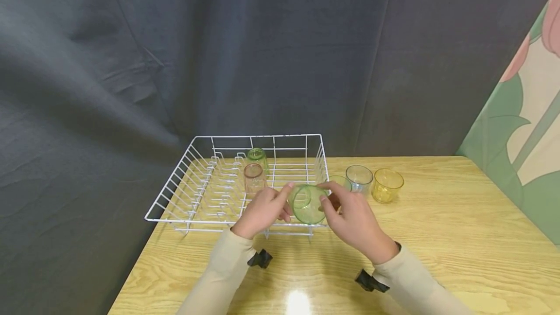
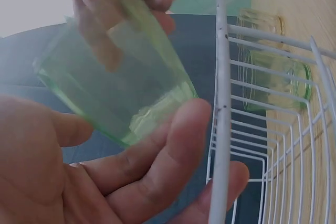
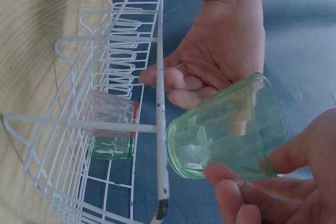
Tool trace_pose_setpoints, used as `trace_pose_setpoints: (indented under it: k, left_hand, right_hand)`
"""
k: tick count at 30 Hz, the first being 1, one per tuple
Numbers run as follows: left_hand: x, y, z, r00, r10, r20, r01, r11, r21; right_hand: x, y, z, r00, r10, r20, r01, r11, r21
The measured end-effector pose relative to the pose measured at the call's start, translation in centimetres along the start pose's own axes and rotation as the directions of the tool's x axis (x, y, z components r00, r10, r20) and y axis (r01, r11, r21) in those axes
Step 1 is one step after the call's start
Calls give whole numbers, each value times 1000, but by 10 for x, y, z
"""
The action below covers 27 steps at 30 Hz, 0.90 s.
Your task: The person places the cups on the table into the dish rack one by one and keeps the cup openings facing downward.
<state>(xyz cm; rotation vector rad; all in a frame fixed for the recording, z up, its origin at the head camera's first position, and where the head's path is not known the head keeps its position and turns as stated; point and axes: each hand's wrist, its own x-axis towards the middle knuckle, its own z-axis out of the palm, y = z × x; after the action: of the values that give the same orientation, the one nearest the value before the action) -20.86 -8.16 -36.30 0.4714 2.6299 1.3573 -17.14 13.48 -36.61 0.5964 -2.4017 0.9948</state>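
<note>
In the head view a green drinking glass point(image 1: 308, 213) is held up over the right front of the white wire dish rack point(image 1: 210, 221), tilted with its wide mouth facing the wearer. My right hand point(image 1: 353, 215) pinches its rim, with the thumb on the near side. From the other side my left hand point(image 1: 264, 210) holds the glass between thumb and fingers, nearer its base. In the left wrist view the left fingertips point(image 2: 191, 116) touch the glass's base end. Within the rack, a pink glass point(image 1: 254, 181) and another green glass point(image 1: 257, 155) stand upside down.
Right of the rack, a greenish glass point(image 1: 343, 182), a clear bluish-rimmed glass point(image 1: 359, 179) and a yellow glass point(image 1: 387, 186) stand mouth up on the wooden table point(image 1: 459, 218). A dark curtain point(image 1: 280, 62) hangs behind. The rack's wire rim passes just below the hands.
</note>
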Motion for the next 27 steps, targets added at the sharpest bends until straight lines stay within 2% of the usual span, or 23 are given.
trace_pose_setpoints:
  k: [3,6,11,19,27]
  left_hand:
    - [0,2,-2,1000,-10,4,10,999,-38]
    - [1,1,-4,1000,-20,-2,20,999,-39]
    - [3,-1,-5,1000,-26,-11,26,1000,0]
    - [3,1,-11,999,-28,28,27,999,32]
    - [3,2,-19,999,-17,39,16,1000,3]
  right_hand:
    - [-1,0,2,1000,-18,6,18,1000,-8]
    - [-2,-1,4,999,-48,13,48,998,-28]
    - [-4,2,7,994,-108,28,109,993,-55]
    - [-4,4,9,982,-173,77,179,981,-76]
    - [-3,4,9,980,-168,110,178,981,-81]
